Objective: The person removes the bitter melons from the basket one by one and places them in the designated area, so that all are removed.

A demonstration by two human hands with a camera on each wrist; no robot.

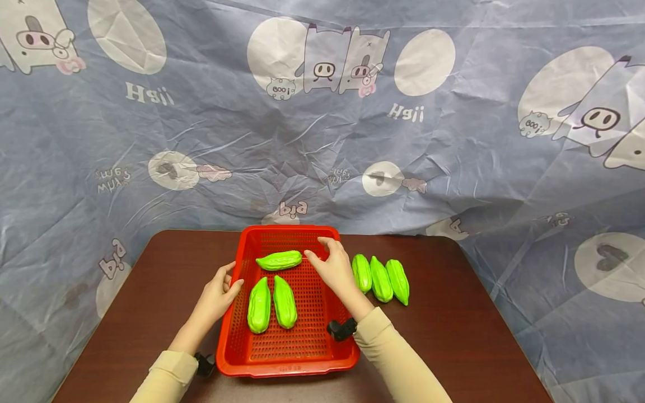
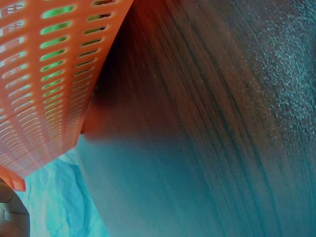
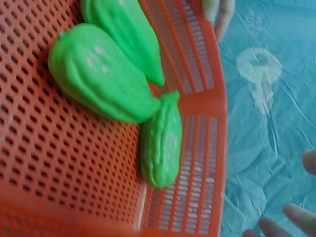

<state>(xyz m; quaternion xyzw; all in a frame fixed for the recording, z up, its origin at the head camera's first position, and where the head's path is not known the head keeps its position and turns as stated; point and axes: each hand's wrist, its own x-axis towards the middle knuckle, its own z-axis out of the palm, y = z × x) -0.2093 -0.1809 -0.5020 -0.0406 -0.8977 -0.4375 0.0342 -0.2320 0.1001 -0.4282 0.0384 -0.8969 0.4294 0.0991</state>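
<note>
Gripping the red basket [image 1: 289, 369] at nine o'clock with our left hand [image 1: 214, 294], we hover our right hand [image 1: 335, 268], fingers apart, beside the twelve-o'clock gourd [image 1: 279, 261] inside, likely light, firm and slick, best pinched mid-body.

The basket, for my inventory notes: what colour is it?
The basket is red, clearest in the head view.

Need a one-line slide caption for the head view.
Left hand grips a red basket holding three green gourds; right hand hovers open above it; three more gourds lie on the table.
</note>
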